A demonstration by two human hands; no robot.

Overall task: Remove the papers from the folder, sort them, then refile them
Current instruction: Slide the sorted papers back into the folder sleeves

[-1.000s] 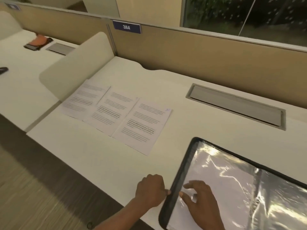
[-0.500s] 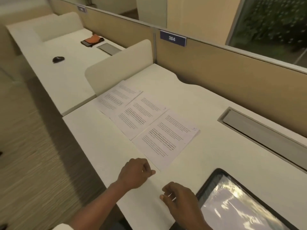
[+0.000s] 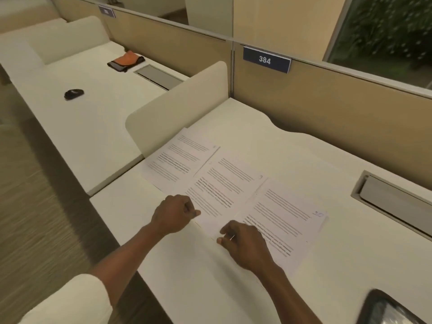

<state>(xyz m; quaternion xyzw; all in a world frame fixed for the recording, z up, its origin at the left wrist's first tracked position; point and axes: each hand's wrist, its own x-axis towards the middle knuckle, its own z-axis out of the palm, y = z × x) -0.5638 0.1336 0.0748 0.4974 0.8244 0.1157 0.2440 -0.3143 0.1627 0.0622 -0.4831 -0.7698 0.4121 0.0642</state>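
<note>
Close in, the left hand is clenched at the middle sheet's near edge and the right hand curls at its near right corner; whether either pinches paper I cannot tell. Three papers lie flat, side by side on the desk, long axes running from the near edge toward the partition, tops pointing away. The folder lies well apart, near right.
</note>
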